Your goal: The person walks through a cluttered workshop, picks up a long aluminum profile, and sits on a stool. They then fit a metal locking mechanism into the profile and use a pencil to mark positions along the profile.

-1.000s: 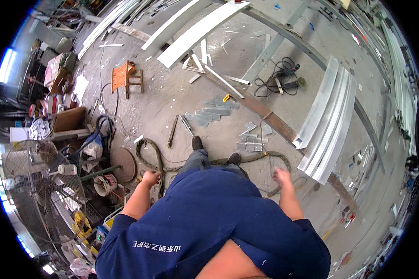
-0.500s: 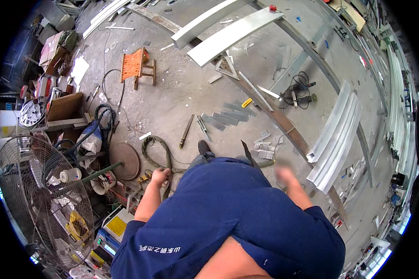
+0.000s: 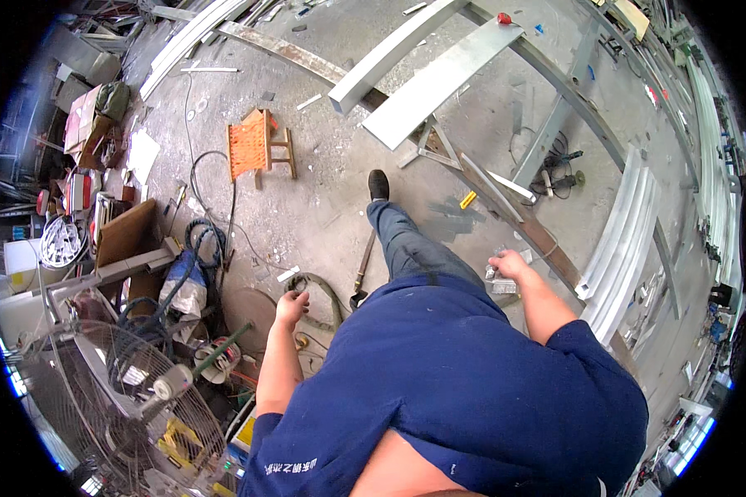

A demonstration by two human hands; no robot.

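My left hand (image 3: 292, 306) hangs beside my body, fingers loosely bent and apart, with nothing in it. On the floor just past it lies a thick coiled hose (image 3: 330, 302). My right hand (image 3: 510, 264) is at my other side, its fingers curled in; no held thing shows. Small silver metal pieces (image 3: 502, 287) lie on the floor below that hand, partly hidden by it. One leg is stretched forward with a dark shoe (image 3: 378, 185) on the concrete. A long dark tool with a strap-like shaft (image 3: 365, 261) rests left of that leg.
An orange woven folding stool (image 3: 249, 147) stands ahead on the left. A steel frame (image 3: 547, 257) carries white metal profiles (image 3: 443, 87) and silver channels (image 3: 626, 232) on the right. A cord-wound grinder (image 3: 564, 181) and yellow tool (image 3: 468, 200) lie there. A caged fan (image 3: 124, 406) is near left.
My body has stepped forward, and one leg now extends ahead. Both hands have moved forward from my sides; the left fingers have loosened. The fan and hose have shifted in view.
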